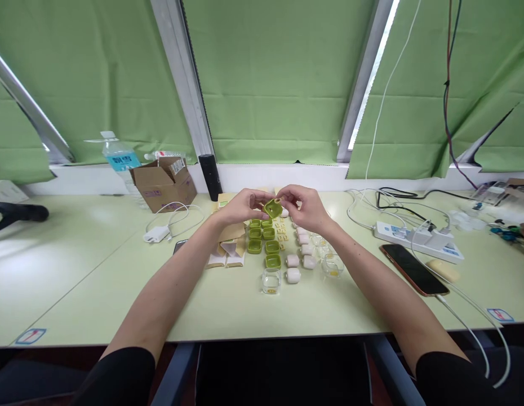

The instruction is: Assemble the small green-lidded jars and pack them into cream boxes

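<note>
My left hand [244,206] grips a small green square cup [272,210] above the table, its hollow side turned toward me. At the cup's upper right rim, my right hand [303,207] pinches a tiny cream-yellow piece [278,200]. Below are two columns of similar green cups [254,246], with small cream-yellow pieces [281,230] beside them. Farther right come pale pink-white rounded pieces [293,276] and clear containers [333,265]. One clear container [271,281] stands nearest to me, with a yellow mark low on its front.
Folded cardboard pieces [226,254] lie left of the cups. Behind them are an open brown box [164,186], a water bottle [120,160] and a black cylinder [210,177]. At the right are a power strip [418,241], a phone [414,269] and loose cables.
</note>
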Motion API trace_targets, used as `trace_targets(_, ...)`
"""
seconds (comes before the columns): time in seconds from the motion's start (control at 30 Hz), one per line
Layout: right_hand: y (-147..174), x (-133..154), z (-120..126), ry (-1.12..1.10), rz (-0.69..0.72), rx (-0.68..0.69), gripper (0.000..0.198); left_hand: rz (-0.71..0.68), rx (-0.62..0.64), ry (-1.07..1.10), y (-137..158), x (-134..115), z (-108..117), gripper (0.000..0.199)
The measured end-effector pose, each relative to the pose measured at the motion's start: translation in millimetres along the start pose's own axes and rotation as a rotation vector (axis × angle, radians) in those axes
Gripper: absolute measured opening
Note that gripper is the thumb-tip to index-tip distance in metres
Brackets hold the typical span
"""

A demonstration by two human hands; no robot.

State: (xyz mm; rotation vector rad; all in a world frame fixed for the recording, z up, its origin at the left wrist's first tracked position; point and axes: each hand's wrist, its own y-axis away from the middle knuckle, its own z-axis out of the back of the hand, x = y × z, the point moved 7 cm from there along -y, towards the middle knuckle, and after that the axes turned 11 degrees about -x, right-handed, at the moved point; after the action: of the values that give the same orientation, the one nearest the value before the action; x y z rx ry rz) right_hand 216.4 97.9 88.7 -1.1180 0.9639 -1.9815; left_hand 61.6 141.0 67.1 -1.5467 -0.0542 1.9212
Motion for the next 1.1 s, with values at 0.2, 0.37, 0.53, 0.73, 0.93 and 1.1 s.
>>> trace_targets(0.2, 12, -4, 1, 0.085, 0.042, 0.059, 0.014, 0.027, 0.079, 0.052, 5, 0, -10, 0.05)
trace_targets(0.37, 38, 7, 5, 0.134, 0.181, 0.025, 0.014, 0.051, 0.075, 0.149, 28, 6, -26, 0.056)
trace_targets(0.53, 62, 21, 3, 0.13, 0.268, -0.047, 0.013, 0.142, 0.062, 0.263, 60, 18, -44, 0.058)
trace_targets(0.73, 67, 36, -2, 0.211, 0.334, -0.082, 0.018, 0.171, -0.002, 0.336, 74, 24, -56, 0.065)
trace_targets(0.93, 73, 41, -4, 0.294, 0.417, -0.079, 0.024, 0.176, -0.095, 0.382, 78, 35, -56, 0.067)
trace_targets(1.1, 75, 46, -3, 0.322, 0.433, -0.122, 0.024, 0.178, -0.125, 0.39, 80, 38, -55, 0.064)
